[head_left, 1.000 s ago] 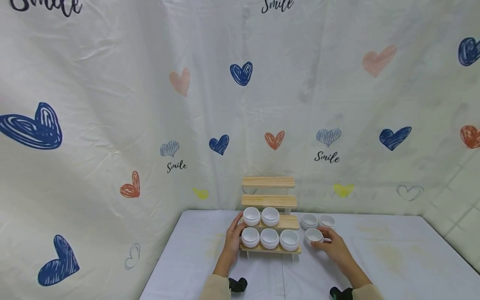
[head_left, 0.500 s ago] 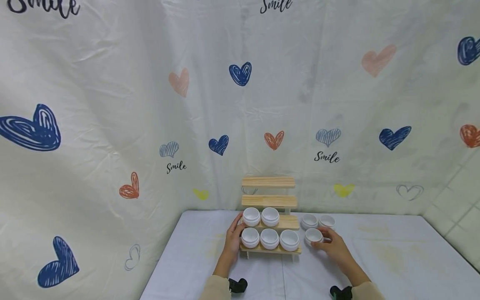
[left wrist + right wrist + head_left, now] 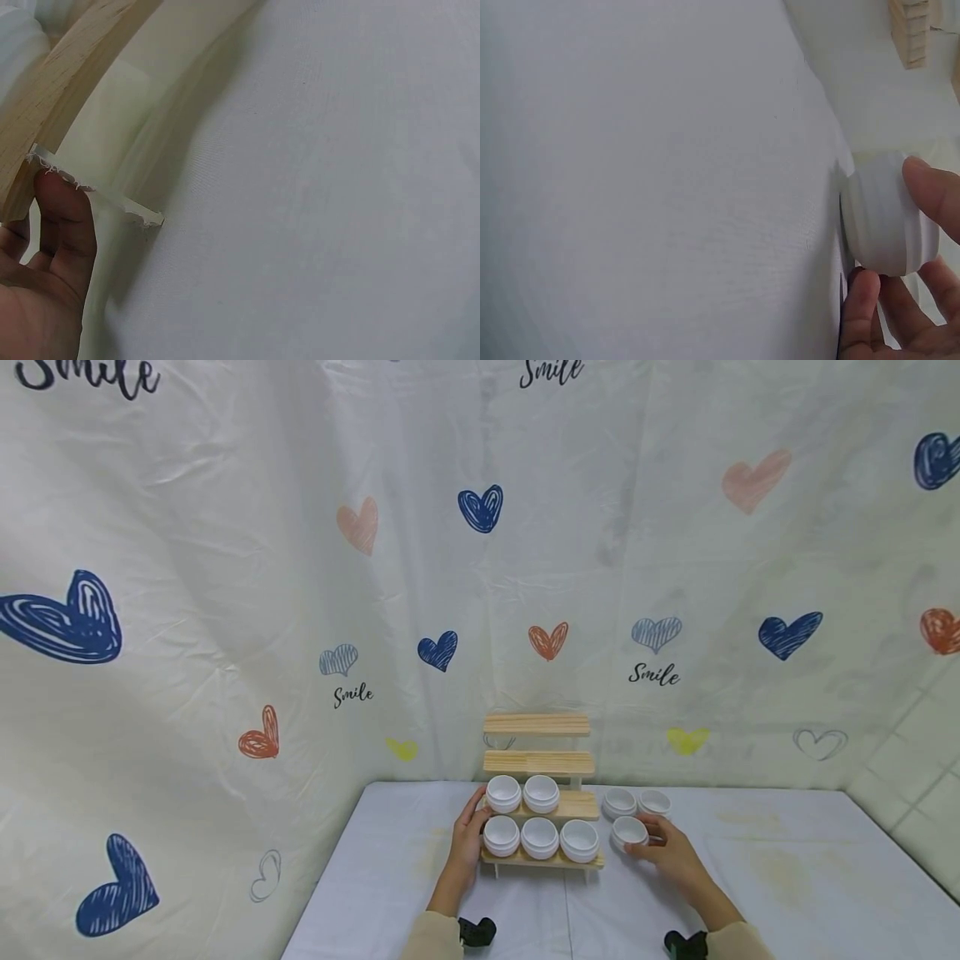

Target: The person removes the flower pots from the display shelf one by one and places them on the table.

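Observation:
My right hand (image 3: 671, 853) holds a small round white cup (image 3: 628, 833) just right of a tiered wooden rack (image 3: 573, 804). The right wrist view shows that cup (image 3: 885, 214) close up, thumb on one side and fingers on the other, low over the white cloth. My left hand (image 3: 467, 837) grips the rack's left end; in the left wrist view the thumb of the hand (image 3: 64, 247) lies by a pale thin leg under a wooden plank (image 3: 60, 90). Three white cups (image 3: 539, 838) fill the rack's front tier, and two more (image 3: 503, 794) stand on the tier behind.
Behind the held cup, two more white cups (image 3: 619, 802) stand on the white-covered table (image 3: 787, 860). The rack's two upper planks (image 3: 537, 763) bear nothing. A white curtain (image 3: 420, 568) printed with hearts hangs right behind the table.
Almost nothing differs. The right hand and its cup have shifted very slightly to the right; the left hand stays at the rack.

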Tool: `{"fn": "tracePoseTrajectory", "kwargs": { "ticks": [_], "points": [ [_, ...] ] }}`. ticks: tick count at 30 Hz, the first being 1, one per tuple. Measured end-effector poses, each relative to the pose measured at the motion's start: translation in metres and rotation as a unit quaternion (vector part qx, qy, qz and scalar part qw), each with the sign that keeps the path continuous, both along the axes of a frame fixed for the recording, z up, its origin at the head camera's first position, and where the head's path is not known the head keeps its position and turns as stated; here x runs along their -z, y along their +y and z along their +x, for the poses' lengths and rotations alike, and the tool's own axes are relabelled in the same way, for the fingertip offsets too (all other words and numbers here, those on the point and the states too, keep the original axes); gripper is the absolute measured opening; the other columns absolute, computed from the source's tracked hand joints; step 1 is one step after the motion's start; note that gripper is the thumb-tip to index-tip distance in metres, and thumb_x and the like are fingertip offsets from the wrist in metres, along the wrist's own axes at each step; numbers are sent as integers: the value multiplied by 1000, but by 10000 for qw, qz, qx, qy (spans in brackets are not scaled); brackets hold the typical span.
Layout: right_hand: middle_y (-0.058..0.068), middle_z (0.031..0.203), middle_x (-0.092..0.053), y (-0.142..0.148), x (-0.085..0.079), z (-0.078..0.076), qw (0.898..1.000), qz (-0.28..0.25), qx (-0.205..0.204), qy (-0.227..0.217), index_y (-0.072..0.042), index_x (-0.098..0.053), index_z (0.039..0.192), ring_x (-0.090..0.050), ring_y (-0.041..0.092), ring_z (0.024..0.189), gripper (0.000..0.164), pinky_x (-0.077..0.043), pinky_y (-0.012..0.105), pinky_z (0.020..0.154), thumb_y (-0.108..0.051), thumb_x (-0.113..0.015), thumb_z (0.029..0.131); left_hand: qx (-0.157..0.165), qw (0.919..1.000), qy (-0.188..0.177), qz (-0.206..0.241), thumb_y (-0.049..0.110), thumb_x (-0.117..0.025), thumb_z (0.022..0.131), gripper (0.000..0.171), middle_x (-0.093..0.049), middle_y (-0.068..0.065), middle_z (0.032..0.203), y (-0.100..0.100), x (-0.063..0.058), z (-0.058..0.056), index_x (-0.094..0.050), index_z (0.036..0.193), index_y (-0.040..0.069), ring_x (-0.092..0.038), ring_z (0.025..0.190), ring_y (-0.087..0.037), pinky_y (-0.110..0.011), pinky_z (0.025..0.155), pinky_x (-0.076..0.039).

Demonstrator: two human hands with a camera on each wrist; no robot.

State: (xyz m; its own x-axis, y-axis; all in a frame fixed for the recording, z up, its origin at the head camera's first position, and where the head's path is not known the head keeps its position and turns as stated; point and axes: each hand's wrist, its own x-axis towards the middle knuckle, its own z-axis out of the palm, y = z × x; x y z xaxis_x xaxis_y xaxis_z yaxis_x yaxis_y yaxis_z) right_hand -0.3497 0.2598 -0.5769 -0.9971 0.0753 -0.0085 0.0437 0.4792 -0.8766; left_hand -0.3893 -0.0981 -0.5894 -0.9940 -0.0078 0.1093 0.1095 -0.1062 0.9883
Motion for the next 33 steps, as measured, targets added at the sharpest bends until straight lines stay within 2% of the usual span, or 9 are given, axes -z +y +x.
{"fn": "tracePoseTrajectory", "kwargs": {
  "ticks": [3,15,26,33],
  "points": [
    [31,139,-56,1,1,-1,10000,-2,-20,15,1,-48,143,-60,39,118,74,-51,31,84,-22,-85,83,11,10000,-15,14,27,-54,102,52,-46,-4,160,1,0,1,-48,154,24,-36,149,-29,-52,121,-28],
    [31,143,-53,0,-1,-1,9999,-33,-36,-107,-1,-46,146,-57,37,120,75,-50,29,82,-25,-84,85,30,9999,76,66,24,-53,102,53,-44,-5,161,1,-1,1,-47,154,21,-31,153,-31,-56,124,-21],
    [32,144,-51,2,1,-3,9998,-63,-68,-203,-1,-45,148,-57,36,119,78,-50,31,82,-26,-84,85,37,9999,9,146,25,-54,102,52,-44,-4,161,1,0,1,-48,154,24,-32,152,-29,-55,124,-23],
    [33,147,-49,2,2,-3,9996,-100,-41,-273,-3,-45,148,-56,37,121,79,-51,33,84,-29,-84,85,1,9999,116,120,23,-53,102,54,-45,-6,161,1,1,0,-46,155,18,-31,153,-31,-56,124,-20]
  ]
}}
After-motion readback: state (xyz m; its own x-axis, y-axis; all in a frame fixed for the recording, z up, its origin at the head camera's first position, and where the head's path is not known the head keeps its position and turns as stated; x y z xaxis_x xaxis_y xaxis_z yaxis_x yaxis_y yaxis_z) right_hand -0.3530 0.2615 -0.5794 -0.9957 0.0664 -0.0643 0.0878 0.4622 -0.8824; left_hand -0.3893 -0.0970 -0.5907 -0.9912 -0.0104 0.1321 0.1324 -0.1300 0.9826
